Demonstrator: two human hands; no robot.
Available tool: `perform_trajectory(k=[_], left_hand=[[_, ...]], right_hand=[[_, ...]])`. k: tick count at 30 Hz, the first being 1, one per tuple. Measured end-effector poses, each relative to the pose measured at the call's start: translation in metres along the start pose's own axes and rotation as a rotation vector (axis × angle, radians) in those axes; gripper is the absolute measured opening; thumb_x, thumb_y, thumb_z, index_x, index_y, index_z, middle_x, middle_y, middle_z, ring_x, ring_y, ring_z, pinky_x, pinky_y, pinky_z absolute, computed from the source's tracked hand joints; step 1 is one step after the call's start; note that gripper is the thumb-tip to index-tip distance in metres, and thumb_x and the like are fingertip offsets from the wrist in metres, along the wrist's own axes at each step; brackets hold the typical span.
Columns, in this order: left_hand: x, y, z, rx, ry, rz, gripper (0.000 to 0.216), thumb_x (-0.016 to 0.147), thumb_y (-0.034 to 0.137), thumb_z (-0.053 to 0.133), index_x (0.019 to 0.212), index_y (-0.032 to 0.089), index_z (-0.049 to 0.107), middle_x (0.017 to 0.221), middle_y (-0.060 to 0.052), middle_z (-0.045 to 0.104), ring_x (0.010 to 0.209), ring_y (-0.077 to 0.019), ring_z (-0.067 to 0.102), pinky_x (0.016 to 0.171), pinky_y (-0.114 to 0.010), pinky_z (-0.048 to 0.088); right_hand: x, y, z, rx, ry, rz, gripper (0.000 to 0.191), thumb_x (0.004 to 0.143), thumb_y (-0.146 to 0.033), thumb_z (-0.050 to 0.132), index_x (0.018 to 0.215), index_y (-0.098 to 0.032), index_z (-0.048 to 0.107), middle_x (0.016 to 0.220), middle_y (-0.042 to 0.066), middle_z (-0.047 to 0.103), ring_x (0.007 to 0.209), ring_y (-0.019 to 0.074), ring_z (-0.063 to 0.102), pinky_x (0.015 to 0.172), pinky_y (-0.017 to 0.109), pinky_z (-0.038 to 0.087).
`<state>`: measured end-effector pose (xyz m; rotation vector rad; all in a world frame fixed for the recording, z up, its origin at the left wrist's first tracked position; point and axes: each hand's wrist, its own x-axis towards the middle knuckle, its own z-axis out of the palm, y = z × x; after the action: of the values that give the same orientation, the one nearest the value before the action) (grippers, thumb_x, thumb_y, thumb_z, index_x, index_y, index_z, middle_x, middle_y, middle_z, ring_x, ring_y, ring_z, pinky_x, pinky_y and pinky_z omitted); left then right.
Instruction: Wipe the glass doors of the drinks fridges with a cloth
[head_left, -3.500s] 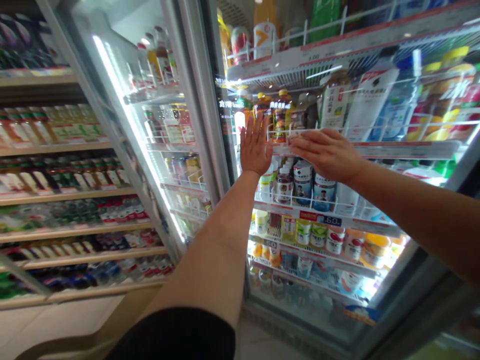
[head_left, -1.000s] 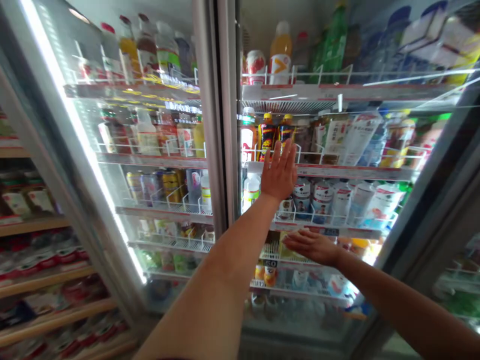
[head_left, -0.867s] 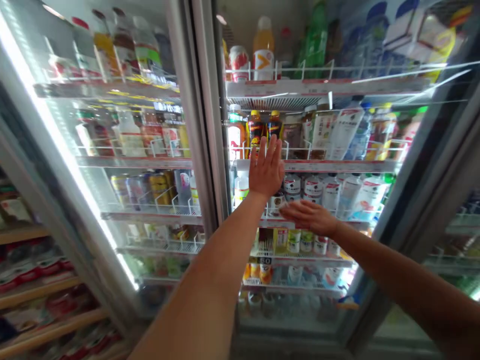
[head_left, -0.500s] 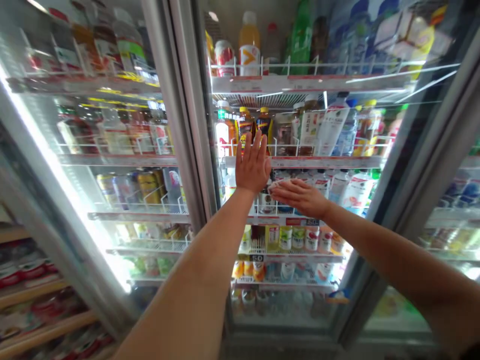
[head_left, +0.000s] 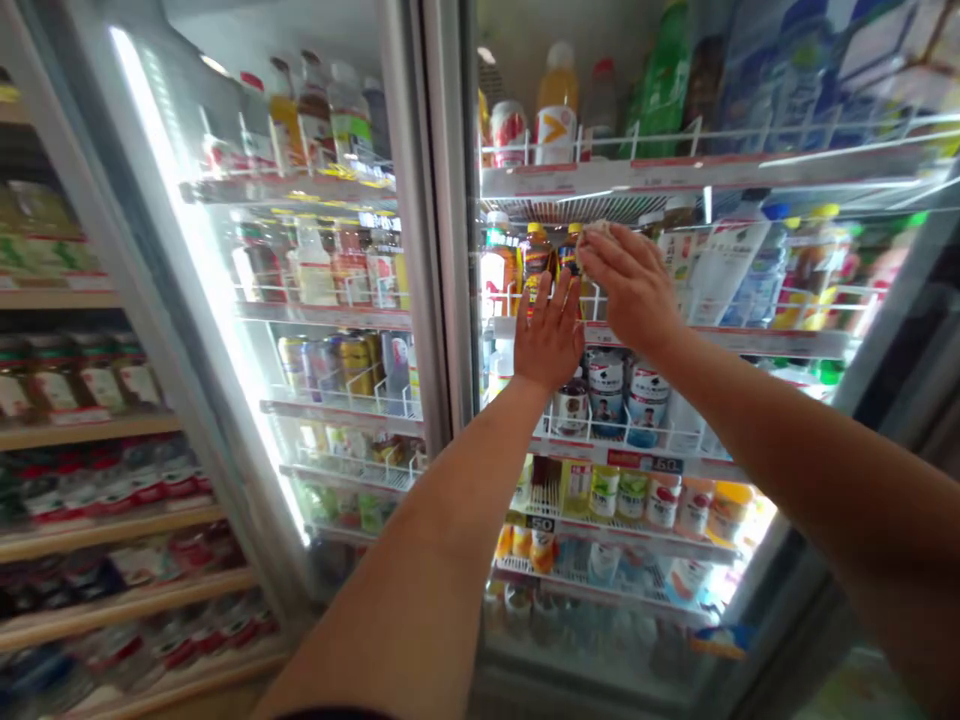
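While both palms press a cooler's glass door (head_left: 750,420), drinks show behind it.
At 12 o'clock, the left hand (head_left: 549,338) lies flat with fingers spread and released; just above, at 1 o'clock, the right hand (head_left: 631,285) pins a small pale cloth (head_left: 598,229) against the pane, fingers extended.

I can read "50" on a small black price tag (head_left: 542,524) clipped to a lower shelf rail (head_left: 637,541). Another tag (head_left: 664,465) above reads about "6.0". Bottle labels are too blurred.
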<state>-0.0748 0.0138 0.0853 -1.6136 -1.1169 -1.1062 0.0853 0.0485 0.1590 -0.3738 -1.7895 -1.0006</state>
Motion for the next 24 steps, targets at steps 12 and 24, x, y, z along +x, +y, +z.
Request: perform_trajectory(k=[12, 24], left_hand=[[-0.002, -0.021, -0.068, -0.034, -0.152, 0.116, 0.039, 0.103, 0.023, 0.040, 0.133, 0.012, 0.062, 0.151, -0.010, 0.054, 0.150, -0.0253, 0.036, 0.126, -0.044, 0.031], [-0.075, -0.289, -0.144, 0.182, 0.090, -0.069, 0.050, 0.103, 0.034, 0.038, 0.151, 0.025, 0.046, 0.166, -0.001, 0.031, 0.155, -0.0263, 0.024, 0.128, -0.051, 0.022]], right_hand=[[0.016, -0.040, 0.021, 0.102, 0.004, -0.034, 0.035, 0.101, -0.016, 0.052, 0.133, -0.024, 0.064, 0.143, 0.003, 0.063, 0.139, 0.0270, 0.050, 0.117, 0.050, 0.039], [0.005, -0.085, 0.032, 0.105, -0.206, -0.307, 0.052, 0.100, -0.015, 0.056, 0.149, -0.032, 0.050, 0.145, -0.002, 0.062, 0.137, 0.0229, 0.053, 0.114, 0.043, 0.043]])
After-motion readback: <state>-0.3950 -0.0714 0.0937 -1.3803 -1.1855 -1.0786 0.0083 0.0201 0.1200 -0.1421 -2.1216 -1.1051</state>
